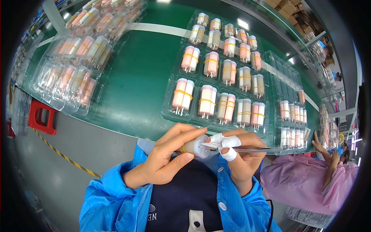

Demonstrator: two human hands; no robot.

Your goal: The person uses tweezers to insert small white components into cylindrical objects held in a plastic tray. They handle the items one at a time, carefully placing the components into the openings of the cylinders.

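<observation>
Your left hand (166,156) gripped a squat cylinder (195,147) between thumb and fingers, in front of your chest by the near edge of the green table (131,89). Its body looked beige, ringed by a yellow band (182,148), with a translucent whitish end facing right. Your right hand (245,156), white wraps (229,142) on its fingers, pinched a slim metal tool (264,149) toward that end.

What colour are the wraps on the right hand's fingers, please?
The wraps are white, clearest in the head view.
</observation>
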